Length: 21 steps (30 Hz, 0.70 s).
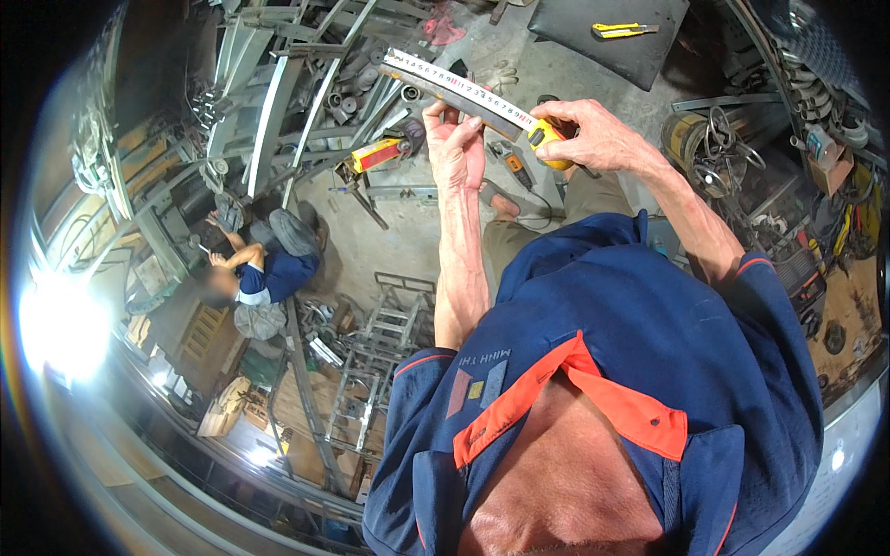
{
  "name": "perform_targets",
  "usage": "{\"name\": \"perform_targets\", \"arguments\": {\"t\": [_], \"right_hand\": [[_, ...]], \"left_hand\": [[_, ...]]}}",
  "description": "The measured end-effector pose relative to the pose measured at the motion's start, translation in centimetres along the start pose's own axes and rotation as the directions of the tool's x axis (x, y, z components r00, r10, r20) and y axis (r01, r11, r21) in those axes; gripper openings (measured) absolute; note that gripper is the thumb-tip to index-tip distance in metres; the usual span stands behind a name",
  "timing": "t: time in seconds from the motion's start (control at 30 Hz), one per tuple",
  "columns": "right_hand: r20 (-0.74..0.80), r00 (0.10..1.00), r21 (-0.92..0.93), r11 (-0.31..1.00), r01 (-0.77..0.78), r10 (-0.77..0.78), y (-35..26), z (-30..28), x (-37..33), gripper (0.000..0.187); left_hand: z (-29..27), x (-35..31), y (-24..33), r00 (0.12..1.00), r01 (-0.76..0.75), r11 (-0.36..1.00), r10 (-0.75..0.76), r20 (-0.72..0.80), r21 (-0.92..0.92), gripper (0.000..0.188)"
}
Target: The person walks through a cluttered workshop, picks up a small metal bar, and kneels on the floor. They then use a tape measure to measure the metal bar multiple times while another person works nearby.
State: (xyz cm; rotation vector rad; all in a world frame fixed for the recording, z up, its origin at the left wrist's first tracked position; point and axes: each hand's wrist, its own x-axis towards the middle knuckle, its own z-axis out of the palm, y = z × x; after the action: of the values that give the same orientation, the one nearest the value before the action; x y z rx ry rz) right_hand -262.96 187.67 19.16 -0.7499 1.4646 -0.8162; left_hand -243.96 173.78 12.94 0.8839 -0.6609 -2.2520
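Observation:
My left hand [456,153] pinches a dark flat metal bar [499,122] between thumb and fingers, in front of my chest. In my right hand [598,134] sits the yellow case of a tape measure [549,141], with fingers wrapped over it. Its white blade [464,90] is drawn out along the upper edge of the bar. The blade's tip lies near the bar's far left end, and the case is at the right end.
A crouching co-worker [283,259] is at the left, hands on a small tool. A yellow utility knife [623,31] lies on a dark panel [603,65]. A yellow-and-black power tool [514,167] rests on the floor by my feet. Ladder-like metal frames [385,334] stand lower left.

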Motion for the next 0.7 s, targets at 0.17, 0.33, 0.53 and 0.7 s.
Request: {"name": "perform_targets", "arguments": {"t": [0.17, 0.33, 0.53, 0.7], "right_hand": [[-0.011, 1.000, -0.018, 1.000, 0.025, -0.025, 0.1, 0.0, 0.0, 0.052], [-0.032, 0.999, -0.054, 0.998, 0.038, -0.039, 0.2, 0.0, -0.2, 0.053], [-0.091, 0.991, -0.076, 0.993, 0.095, -0.101, 0.3, 0.0, -0.2, 0.055], [-0.089, 0.993, -0.050, 0.996, 0.068, -0.073, 0.1, -0.1, -0.3, 0.054]], "left_hand": [[0.1, 0.0, -0.2, 1.000, -0.009, 1.000, 0.009, -0.002, 0.002, 0.065], [0.3, 0.1, -0.4, 1.000, -0.025, 1.000, 0.025, 0.006, -0.003, 0.063], [0.9, 0.1, -0.5, 1.000, -0.029, 0.999, 0.029, -0.010, -0.038, 0.055], [1.3, 0.2, -0.4, 0.999, -0.028, 0.999, 0.027, -0.028, -0.028, 0.056]]}}
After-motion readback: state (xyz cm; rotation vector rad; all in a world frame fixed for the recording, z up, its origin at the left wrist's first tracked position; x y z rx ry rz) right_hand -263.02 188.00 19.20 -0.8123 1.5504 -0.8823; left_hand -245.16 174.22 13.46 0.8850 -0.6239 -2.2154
